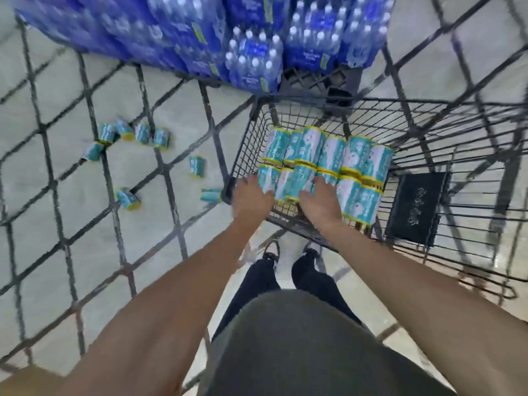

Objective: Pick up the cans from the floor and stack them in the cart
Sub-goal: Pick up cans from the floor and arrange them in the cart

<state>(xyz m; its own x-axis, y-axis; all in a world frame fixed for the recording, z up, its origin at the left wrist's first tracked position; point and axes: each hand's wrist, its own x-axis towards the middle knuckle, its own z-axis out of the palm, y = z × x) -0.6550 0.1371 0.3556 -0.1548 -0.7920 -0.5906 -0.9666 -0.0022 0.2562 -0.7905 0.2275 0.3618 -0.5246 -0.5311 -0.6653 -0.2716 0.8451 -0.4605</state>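
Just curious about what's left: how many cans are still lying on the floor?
8: five clustered far left, one alone mid-floor, one nearer, one beside the cart. The cart may hide more.

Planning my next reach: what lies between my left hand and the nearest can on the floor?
In the head view, only the cart's wire side wall lies between the left hand and that can.

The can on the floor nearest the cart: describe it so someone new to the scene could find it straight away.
Start at the wire cart and look to its near left corner, beside the left hand. A teal can with yellow rims lies on its side on the pale floor, almost against the cart's wall. The other loose cans lie farther left, well clear of the cart.
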